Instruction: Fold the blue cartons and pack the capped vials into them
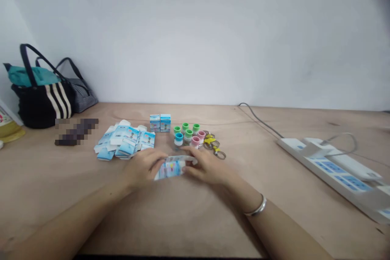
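Between my two hands is a small blue-and-white cardboard box (pixel 170 169), tilted above the table. My left hand (pixel 145 165) is closed on its left end, and the fingers of my right hand (pixel 205 165) pinch the flap at its right end. Just beyond stand several small jars (pixel 188 135) with green, pink and blue lids. A heap of flattened blue-and-white boxes (pixel 122 141) lies past my left hand. Two formed boxes (pixel 160 123) stand upright side by side at the back. Yellow pieces with metal rings (pixel 213 142) lie right of the jars.
A white power strip (pixel 329 176) with plugged-in adapters and a grey cable (pixel 262 120) lies on the right. At the far left are a black striped bag (pixel 42 103), a grey striped bag (pixel 81 93) and a dark, partly pixelated object (pixel 77 132). A wall closes off the back.
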A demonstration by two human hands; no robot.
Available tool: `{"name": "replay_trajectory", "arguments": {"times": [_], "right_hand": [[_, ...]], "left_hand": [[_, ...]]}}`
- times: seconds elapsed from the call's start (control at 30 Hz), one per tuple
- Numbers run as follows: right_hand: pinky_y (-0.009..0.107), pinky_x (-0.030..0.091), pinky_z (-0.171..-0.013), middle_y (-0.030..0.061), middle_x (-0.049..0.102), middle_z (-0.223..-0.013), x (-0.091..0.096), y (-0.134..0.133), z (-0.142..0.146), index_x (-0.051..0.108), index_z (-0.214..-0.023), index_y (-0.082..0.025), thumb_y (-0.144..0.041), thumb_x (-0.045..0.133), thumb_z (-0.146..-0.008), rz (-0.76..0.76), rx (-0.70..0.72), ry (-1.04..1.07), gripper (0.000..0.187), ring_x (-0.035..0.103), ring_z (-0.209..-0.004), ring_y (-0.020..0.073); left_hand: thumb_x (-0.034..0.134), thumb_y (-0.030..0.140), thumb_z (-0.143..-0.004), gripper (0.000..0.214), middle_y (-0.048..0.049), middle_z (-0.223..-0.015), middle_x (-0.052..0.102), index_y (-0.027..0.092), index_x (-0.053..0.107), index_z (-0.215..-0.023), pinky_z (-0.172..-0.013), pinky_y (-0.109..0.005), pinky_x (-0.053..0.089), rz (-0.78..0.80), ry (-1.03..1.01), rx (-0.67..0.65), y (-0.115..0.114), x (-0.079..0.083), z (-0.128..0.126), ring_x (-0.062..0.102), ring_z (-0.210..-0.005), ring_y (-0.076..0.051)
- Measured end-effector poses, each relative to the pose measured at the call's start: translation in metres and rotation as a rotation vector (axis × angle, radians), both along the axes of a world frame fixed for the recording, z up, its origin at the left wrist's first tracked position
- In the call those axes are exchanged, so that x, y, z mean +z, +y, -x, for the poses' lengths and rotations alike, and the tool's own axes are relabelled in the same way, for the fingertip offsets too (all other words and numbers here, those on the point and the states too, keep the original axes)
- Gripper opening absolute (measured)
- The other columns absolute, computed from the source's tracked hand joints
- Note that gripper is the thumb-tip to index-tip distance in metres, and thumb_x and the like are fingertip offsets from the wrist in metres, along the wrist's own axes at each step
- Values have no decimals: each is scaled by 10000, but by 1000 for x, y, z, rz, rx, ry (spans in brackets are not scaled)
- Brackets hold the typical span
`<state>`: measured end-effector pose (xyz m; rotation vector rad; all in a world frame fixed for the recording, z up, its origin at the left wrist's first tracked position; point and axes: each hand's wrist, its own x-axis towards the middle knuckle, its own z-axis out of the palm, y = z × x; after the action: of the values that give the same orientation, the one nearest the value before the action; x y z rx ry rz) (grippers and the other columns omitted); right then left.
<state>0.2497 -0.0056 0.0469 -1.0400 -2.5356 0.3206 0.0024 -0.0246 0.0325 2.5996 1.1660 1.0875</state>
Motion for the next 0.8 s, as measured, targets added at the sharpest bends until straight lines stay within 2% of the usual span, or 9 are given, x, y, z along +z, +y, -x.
{"name": "replay_trajectory", "arguments": {"times": [0.07,0.2,0.3,0.37,0.43,0.53,0.6,0.73,0.8], "right_hand": [[291,440,-648,79,655,-904,1,-2,0,384,-1323,-168,-364,600,-817,48,-9,21,583,602,-745,191],[317,453,-691,91,657,-913,2,-3,2,387,-1331,-156,-340,606,-809,61,-8,-55,595,609,-793,214],[330,454,-712,99,657,-925,0,-3,3,415,-1316,-155,-331,596,-812,51,-18,-105,564,608,-822,226],[332,455,-714,97,656,-928,-1,-2,4,409,-1324,-162,-324,590,-816,45,-22,-110,563,607,-825,226],[335,454,-719,97,656,-930,-4,-1,4,408,-1325,-163,-317,592,-813,37,-22,-96,565,605,-831,226],[340,454,-724,98,655,-920,-5,-2,4,420,-1311,-154,-311,601,-806,34,-11,-84,559,602,-841,231],[339,452,-723,101,654,-922,-5,-3,5,427,-1305,-149,-309,606,-801,30,-11,-90,558,601,-844,233],[336,451,-751,110,649,-956,-3,-6,8,436,-1295,-137,-299,605,-802,33,-17,-105,546,597,-872,232],[335,451,-758,111,644,-966,-2,-7,9,449,-1282,-135,-288,607,-799,35,-13,-112,531,593,-885,231]], "left_hand": [[504,244,-857,170,-23,-913,700,213,640,-956,-781,-282,518,-37,-113,136,3,19,16,648,-851,-171],[598,304,-819,332,-42,-1005,675,154,549,-1112,-764,-279,541,-57,-516,424,20,45,73,644,-867,-157],[635,321,-802,491,-71,-1076,649,136,462,-1223,-739,-272,548,20,-708,590,34,38,123,635,-883,-142],[607,362,-821,447,-69,-1126,630,158,485,-1199,-719,-249,546,167,-683,689,38,23,147,629,-893,-132],[634,386,-792,397,-66,-1031,667,132,559,-1088,-667,-249,547,259,-628,699,38,7,160,638,-834,-144],[660,433,-755,373,-30,-914,692,139,609,-978,-667,-267,541,322,-542,705,36,-8,166,639,-776,-149],[649,461,-753,379,-26,-907,692,147,622,-963,-722,-308,534,330,-488,720,34,-8,165,636,-800,-169],[655,469,-729,365,-52,-981,666,171,653,-941,-880,-420,459,209,-312,760,37,10,148,585,-960,-257],[596,446,-778,313,-49,-1028,652,199,651,-961,-915,-411,438,55,-110,678,45,24,126,573,-1007,-257]]}}
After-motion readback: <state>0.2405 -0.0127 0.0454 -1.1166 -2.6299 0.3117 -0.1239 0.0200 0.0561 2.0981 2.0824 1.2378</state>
